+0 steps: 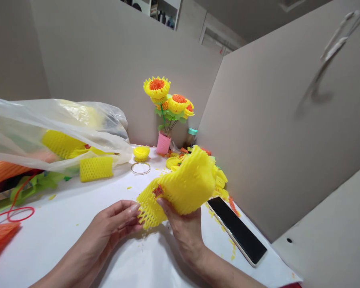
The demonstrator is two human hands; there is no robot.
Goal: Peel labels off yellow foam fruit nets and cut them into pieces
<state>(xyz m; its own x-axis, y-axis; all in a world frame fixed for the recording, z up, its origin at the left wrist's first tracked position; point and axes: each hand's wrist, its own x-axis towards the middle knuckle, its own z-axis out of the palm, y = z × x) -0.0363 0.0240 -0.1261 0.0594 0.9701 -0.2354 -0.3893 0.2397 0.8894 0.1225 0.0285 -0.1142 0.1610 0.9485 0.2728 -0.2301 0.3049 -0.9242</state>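
Note:
A yellow foam fruit net (186,184) is held up over the white table, bulging at its upper right end and narrowing toward the lower left. Around its middle, from below, my right hand (187,228) is closed, the thumb lying near a small red tied knot. My left hand (121,220) pinches the net's loose lower left end between thumb and fingers. Small yellow crumbs lie beneath that end. The fingertips of my right hand are hidden behind the foam.
A phone (238,230) lies at the right. Behind stand foam flowers (157,88) in a pink pot (163,143), with yellow scraps (220,182) nearby. A bangle (140,168), a yellow foam cup (141,153), a yellow net piece (96,169) and a plastic bag (108,120) are at the left. Partitions enclose the table.

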